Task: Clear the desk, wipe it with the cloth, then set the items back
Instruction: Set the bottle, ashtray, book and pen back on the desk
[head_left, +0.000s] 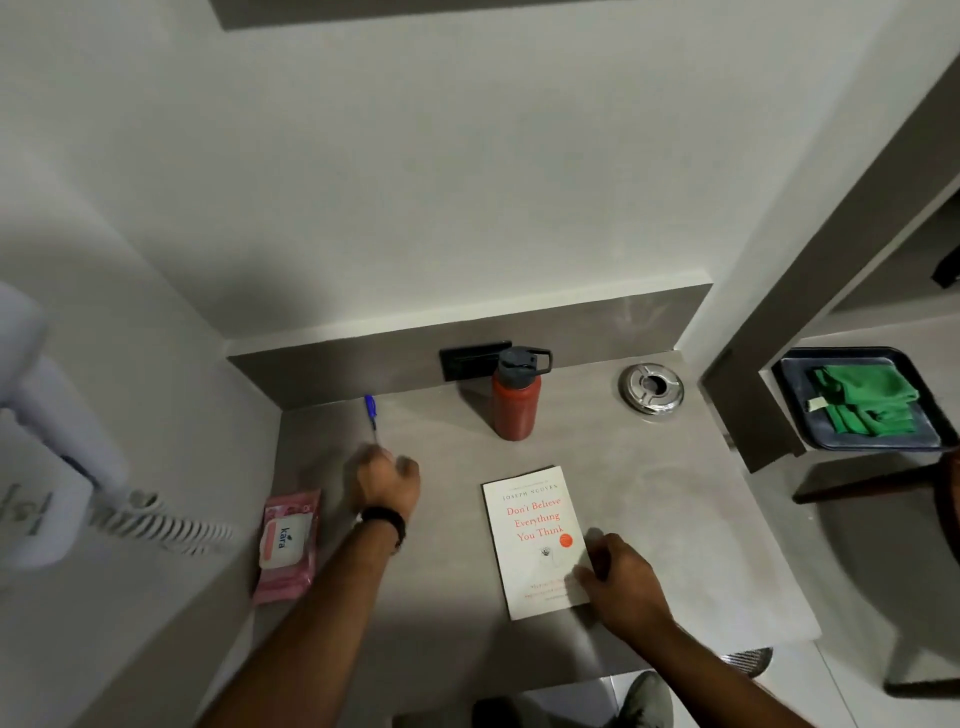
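On the grey desk (675, 499) lie a white book (530, 525) in the middle, a blue pen (371, 413) at the back left and a pink wipes pack (288, 545) at the left edge. A red bottle (516, 408) with a dark lid stands at the back. My left hand (387, 480) is blurred, just in front of the pen's near tip, fingers curled; whether it touches the pen I cannot tell. My right hand (615, 571) rests on the book's lower right corner. The green cloth (865, 402) lies folded in a dark tray (795, 382) to the right.
A round metal ashtray (651, 388) sits at the back right of the desk. A black wall socket (470, 358) is behind the bottle. A white hair dryer (52, 457) with a coiled cord hangs on the left wall. A pillar (769, 415) separates desk and tray.
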